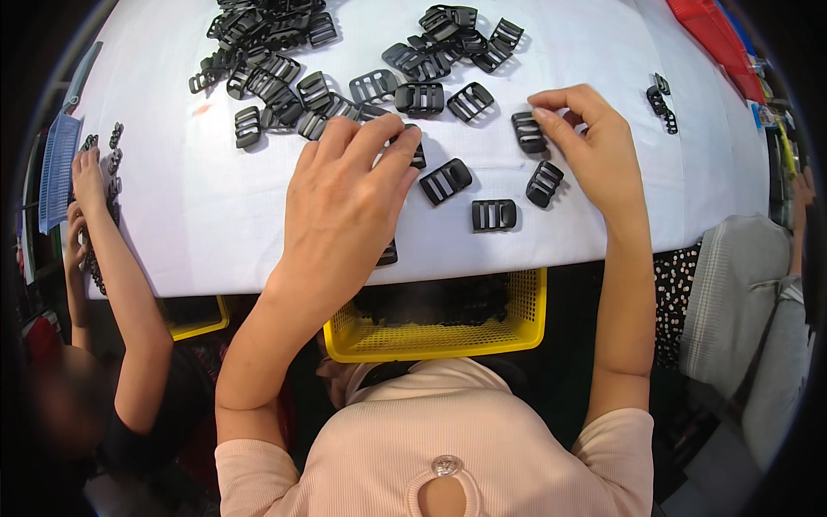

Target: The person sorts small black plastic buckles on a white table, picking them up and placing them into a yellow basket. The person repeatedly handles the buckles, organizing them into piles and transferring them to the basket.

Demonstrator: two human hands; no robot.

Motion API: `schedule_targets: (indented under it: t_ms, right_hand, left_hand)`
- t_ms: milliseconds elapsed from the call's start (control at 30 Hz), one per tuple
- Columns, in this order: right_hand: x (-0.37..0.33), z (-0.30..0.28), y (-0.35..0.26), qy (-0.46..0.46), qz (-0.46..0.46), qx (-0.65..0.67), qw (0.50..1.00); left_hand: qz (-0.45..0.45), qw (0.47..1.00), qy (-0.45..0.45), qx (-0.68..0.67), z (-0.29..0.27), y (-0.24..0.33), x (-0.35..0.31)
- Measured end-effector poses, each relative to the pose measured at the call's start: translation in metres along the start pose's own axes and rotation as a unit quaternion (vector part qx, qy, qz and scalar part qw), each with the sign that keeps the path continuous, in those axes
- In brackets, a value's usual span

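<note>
My left hand [340, 202] reaches over the white table with bent fingers. A black plastic strap buckle [419, 157] shows partly behind its index finger and thumb; the fingers hide the rest. On the right, the thumb and index finger of my right hand [600, 151] pinch the upper edge of another black buckle [529, 133], which is tilted. Between and below the hands lie loose buckles, among them a slanted buckle [446, 181], a level buckle [494, 215] and an upright buckle [544, 183]. One more buckle [388, 253] peeks out beside my left wrist.
A pile of black buckles [267, 30] spreads over the far table. Under the front edge a yellow basket [431, 349] holds dark pieces. At the left, another person's hands [89, 181] are near a row of buckles and a blue basket [59, 172]. Someone in grey [732, 284] sits right.
</note>
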State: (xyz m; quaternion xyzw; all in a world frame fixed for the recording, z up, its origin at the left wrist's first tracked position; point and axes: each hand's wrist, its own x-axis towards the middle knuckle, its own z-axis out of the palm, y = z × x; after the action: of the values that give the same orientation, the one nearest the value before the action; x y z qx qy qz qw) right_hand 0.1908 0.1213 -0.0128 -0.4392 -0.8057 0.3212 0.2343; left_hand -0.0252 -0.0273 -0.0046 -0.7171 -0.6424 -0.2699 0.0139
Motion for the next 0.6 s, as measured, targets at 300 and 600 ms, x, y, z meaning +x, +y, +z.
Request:
schedule_targets:
  t_ms: [300,600]
  right_hand:
    - [0.011,0.033,-0.011,0.060,-0.302,-0.166,0.937]
    - [0.014,0.008,-0.028,-0.092,-0.002,-0.028,0.995]
  left_hand:
    - [0.004,0.999,0.035,-0.031,-0.003,-0.013,0.012]
    - [0.013,1.000,-0.019,0.006,0.018,-0.030,0.045]
